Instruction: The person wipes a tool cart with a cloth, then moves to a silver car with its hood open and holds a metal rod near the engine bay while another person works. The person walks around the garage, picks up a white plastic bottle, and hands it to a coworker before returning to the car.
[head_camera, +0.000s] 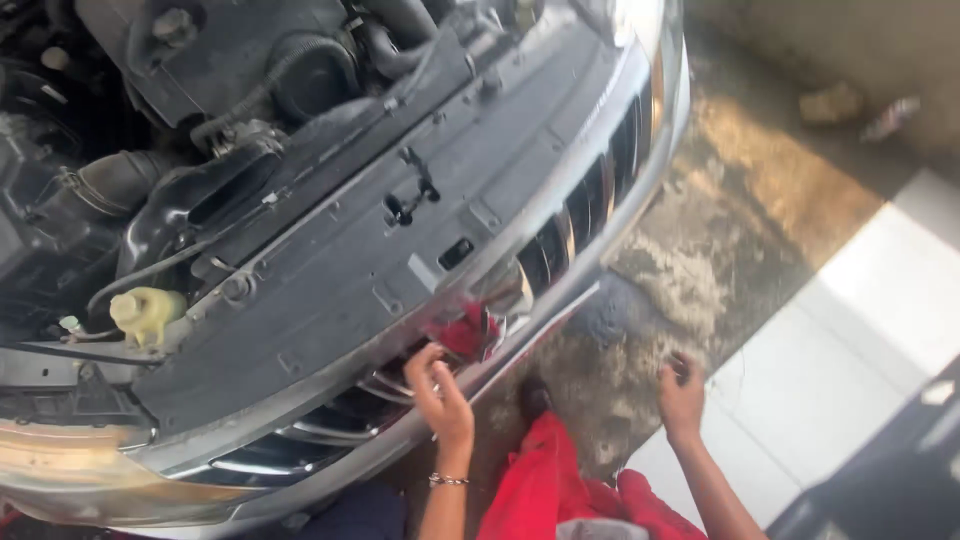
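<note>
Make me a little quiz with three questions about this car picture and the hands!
1. True or false: the left hand touches the chrome grille at the front of the car.
2. Which hand hangs free in the air over the ground, touching no part of the car?
A. left hand
B. right hand
C. both
3. Fill in: the small cap on the reservoir inside the open engine bay is pale ______.

Key
1. True: its fingers rest at the grille slats, near a red reflection.
2. B: it hovers above the stained concrete floor.
3. Yellow.
</note>
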